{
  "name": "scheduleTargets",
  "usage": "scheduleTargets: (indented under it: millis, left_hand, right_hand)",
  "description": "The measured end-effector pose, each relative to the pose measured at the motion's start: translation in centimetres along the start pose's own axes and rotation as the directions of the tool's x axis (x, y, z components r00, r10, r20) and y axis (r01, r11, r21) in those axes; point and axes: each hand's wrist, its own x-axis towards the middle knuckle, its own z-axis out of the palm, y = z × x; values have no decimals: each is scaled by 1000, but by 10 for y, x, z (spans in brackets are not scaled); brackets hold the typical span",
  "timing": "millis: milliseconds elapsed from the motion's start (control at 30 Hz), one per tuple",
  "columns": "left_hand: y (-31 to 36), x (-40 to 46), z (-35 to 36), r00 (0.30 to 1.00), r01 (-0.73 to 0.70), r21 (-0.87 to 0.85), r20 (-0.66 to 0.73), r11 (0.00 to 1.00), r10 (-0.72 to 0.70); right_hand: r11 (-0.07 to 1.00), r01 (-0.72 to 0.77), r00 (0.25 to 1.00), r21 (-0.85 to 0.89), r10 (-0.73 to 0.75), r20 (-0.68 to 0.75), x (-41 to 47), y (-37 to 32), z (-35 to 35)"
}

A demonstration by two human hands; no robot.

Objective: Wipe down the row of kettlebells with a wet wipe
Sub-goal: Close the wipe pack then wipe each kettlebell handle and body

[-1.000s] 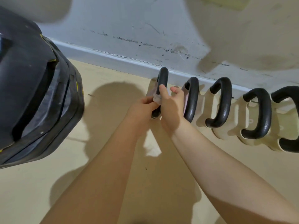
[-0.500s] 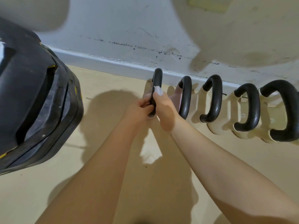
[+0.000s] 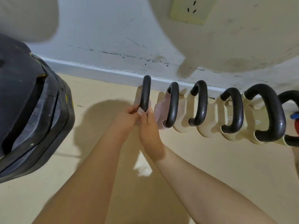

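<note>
Several kettlebells with black handles and cream or pink bodies stand in a row [image 3: 200, 102] along the wall's skirting. At the near end of the leftmost kettlebell's handle [image 3: 145, 92] both my hands meet. My left hand [image 3: 127, 117] and my right hand [image 3: 148, 125] pinch a small pale wet wipe [image 3: 140, 112] against the handle's lower end. The hands hide most of the wipe and this kettlebell's body.
A big black tyre-like object [image 3: 32, 113] fills the left side, close to my left forearm. A wall socket [image 3: 191, 10] sits high on the scuffed wall. A red and blue thing [image 3: 296, 120] shows at the right edge. Beige floor [image 3: 226, 159] lies below the row.
Both hands have slid down the leftmost handle toward its near end, with the wipe. The view has shifted up and right, and more of the row shows.
</note>
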Motion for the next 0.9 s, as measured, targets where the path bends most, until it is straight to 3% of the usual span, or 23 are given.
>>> scheduleTargets:
  millis: [133, 233, 333, 433, 533, 600, 667, 733, 833, 900]
  left_hand:
    - [5, 2, -4, 999, 5, -47, 49, 999, -3]
    - [12, 1, -6, 997, -13, 13, 74, 1000, 12]
    - [14, 2, -6, 998, -15, 29, 56, 999, 13]
    - [13, 3, -7, 997, 50, -65, 53, 997, -47]
    - [9, -1, -6, 997, 67, -133, 47, 989, -61]
    - [6, -5, -9, 994, 91, -253, 82, 963, -72]
    - [-1, -8, -15, 992, 122, -427, 92, 896, -92]
    - [-11, -11, -23, 995, 55, -478, -44, 876, -86]
    - [-23, -15, -30, 956, -92, -472, -289, 877, -55]
    - [-27, -18, -30, 951, -107, -457, -306, 883, -43]
  right_hand:
    - [996, 87, 993, 29, -89, 81, -17, 13, -2]
    - [999, 29, 996, 15, -31, 86, -7, 11, -7]
    - [999, -37, 999, 2, 37, 3, -8, 7, 2]
    - [999, -16, 999, -33, 17, 30, -23, 13, 7]
    - [993, 103, 986, -48, -96, 134, -23, 8, 0]
    - [940, 272, 957, -204, -242, 162, -18, 4, -2]
    - [692, 414, 908, -592, -360, 215, -3, 3, -9]
    - [355, 457, 858, -815, -418, 299, 18, -1, -21]
    - [-161, 528, 738, -834, -399, 544, 40, -11, -33]
    - [-508, 565, 673, -650, -173, 719, 37, -14, -37]
